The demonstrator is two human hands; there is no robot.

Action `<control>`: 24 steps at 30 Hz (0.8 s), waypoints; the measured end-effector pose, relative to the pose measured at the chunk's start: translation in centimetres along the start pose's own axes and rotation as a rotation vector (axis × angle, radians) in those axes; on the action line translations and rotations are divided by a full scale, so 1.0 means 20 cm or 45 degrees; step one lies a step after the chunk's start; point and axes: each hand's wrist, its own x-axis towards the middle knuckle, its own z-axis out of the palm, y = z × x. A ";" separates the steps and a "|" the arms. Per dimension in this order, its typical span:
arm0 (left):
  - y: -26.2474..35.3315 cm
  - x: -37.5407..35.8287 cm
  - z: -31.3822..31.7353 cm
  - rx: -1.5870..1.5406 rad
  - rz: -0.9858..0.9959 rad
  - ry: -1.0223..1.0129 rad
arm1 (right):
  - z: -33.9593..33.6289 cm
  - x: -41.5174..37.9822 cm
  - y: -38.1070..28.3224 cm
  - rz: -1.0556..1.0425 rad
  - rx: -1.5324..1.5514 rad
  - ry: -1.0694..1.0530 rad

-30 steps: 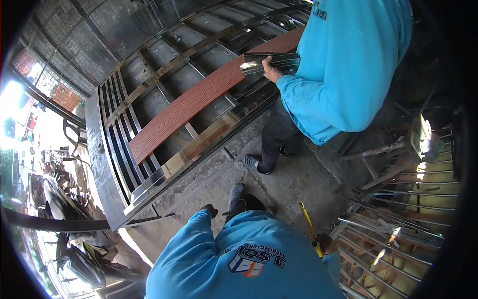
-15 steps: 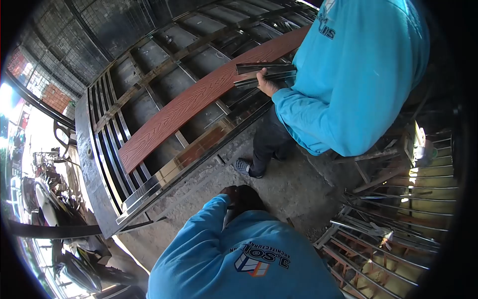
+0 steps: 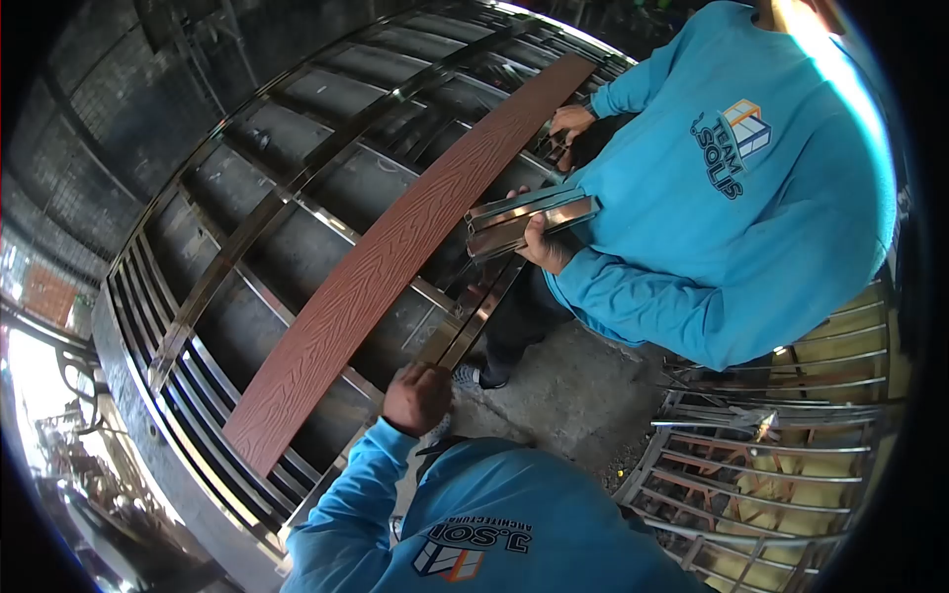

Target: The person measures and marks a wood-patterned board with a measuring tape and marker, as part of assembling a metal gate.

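My left hand (image 3: 419,397) is closed in a fist over the near edge of a large metal frame (image 3: 287,193). Whatever it may hold is hidden under the fingers. My right hand is out of view; only my blue shirt shows at the bottom. Across the frame lies a long reddish-brown wood-grain plank (image 3: 366,277). Opposite me, a co-worker in a blue shirt (image 3: 692,188) carries several short shiny metal tubes (image 3: 529,222) in one hand. The co-worker's other hand (image 3: 573,121) is by the plank's far part.
Parallel metal bars (image 3: 188,395) run along the frame's left end. Rows of metal rails (image 3: 761,479) stand over a yellowish surface at lower right. Concrete floor (image 3: 563,381) shows between me and the co-worker. Piled items (image 3: 89,445) are at the bright left side.
My left hand has moved left toward the frame's edge. The co-worker's second hand has come into view, and the held tubes sit lower. The view has shifted.
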 end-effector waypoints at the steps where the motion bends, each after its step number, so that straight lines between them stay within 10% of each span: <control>1: -0.12 0.02 -0.07 0.234 0.030 -0.008 | 0.04 0.01 -0.03 -0.001 -0.013 -0.001; 10: -0.88 0.23 -0.45 0.780 -0.696 0.071 | 0.33 0.09 -0.31 0.027 -0.490 -0.358; 24: -0.91 0.37 -0.54 0.693 -0.707 0.025 | 0.46 -0.25 -0.40 0.232 -0.024 -0.094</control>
